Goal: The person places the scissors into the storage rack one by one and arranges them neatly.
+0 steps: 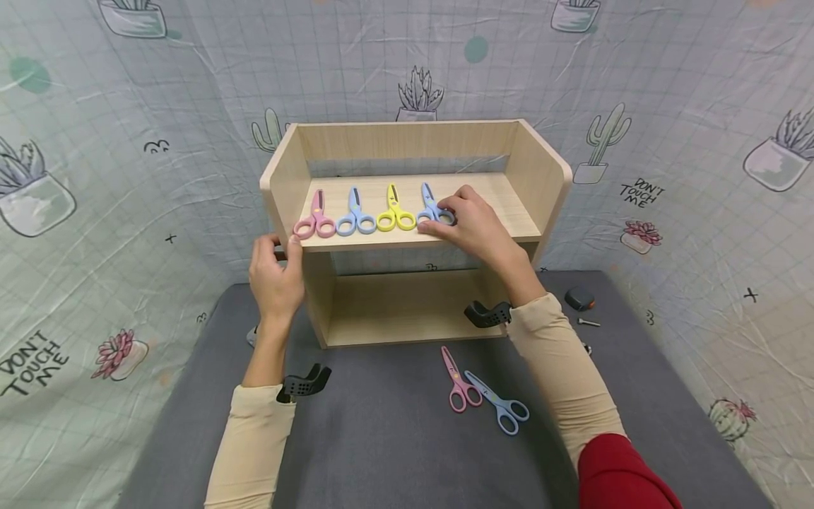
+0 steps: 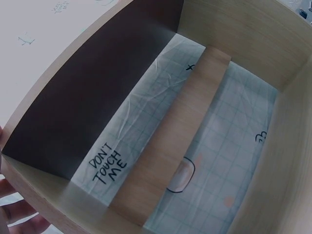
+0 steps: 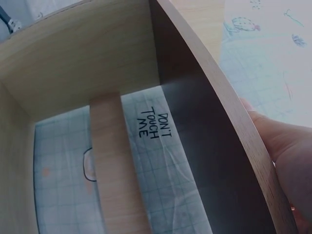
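A two-tier wooden shelf (image 1: 413,244) stands on a grey table. Along its upper board, in a row from the left, lie pink scissors (image 1: 314,219), blue scissors (image 1: 355,218), yellow scissors (image 1: 396,213) and a second blue pair (image 1: 427,201). My right hand (image 1: 473,223) pinches that second blue pair by its handles, thumb in front. At the shelf's left front corner, my left hand (image 1: 276,276) grips the side panel, its thumb near the board's front edge. Left fingers (image 2: 22,214) show beside the panel in the left wrist view; the right thumb (image 3: 265,129) lies behind the board's edge in the right wrist view.
Below the shelf's front, another pink pair of scissors (image 1: 459,385) and another blue pair (image 1: 501,403) lie close together on the table (image 1: 381,438). A black tape measure (image 1: 579,298) and a small metal screw (image 1: 588,322) are at the right. Patterned cloth (image 1: 210,106) hangs around.
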The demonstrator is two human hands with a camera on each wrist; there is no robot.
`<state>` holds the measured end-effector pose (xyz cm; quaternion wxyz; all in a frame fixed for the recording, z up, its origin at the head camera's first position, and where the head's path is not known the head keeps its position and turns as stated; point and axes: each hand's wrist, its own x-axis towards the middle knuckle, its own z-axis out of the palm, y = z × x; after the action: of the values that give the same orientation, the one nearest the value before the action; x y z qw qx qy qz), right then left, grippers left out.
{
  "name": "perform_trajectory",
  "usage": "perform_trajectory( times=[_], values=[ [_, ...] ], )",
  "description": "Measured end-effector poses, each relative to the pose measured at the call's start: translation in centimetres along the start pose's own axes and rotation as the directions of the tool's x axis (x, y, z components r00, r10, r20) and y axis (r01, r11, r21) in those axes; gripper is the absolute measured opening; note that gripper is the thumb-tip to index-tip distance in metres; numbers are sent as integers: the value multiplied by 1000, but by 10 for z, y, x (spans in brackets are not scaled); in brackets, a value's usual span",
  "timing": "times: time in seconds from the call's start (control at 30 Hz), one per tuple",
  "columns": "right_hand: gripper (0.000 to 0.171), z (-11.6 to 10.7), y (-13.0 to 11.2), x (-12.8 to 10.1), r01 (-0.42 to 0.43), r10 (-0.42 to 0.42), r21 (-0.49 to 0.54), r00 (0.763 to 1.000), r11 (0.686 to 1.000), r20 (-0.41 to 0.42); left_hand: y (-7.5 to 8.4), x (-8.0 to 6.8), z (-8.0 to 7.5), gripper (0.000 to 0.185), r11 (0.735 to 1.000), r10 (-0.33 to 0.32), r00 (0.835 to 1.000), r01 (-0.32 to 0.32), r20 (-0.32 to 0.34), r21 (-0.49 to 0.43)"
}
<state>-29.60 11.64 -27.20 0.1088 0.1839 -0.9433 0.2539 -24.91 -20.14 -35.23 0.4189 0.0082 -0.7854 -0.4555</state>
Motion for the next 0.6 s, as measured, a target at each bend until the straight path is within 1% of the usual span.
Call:
perform_trajectory(
  times=[0.17, 0.43, 0.6],
  values=[
    [72, 1, 0, -2, 3, -3, -2, 1000, 1000, -19, 1, 0, 0, 41, 1000, 1, 1000, -1, -1, -6],
    [76, 3, 0, -7, 56, -56, 4, 993, 998, -100, 2, 0, 0, 42, 1000, 7, 1000, -7, -6, -9],
    [73, 3, 0, -12, 81, -83, -23, 986, 996, -141, 1, 0, 0, 42, 1000, 10, 1000, -10, -3, -10]
  ],
)
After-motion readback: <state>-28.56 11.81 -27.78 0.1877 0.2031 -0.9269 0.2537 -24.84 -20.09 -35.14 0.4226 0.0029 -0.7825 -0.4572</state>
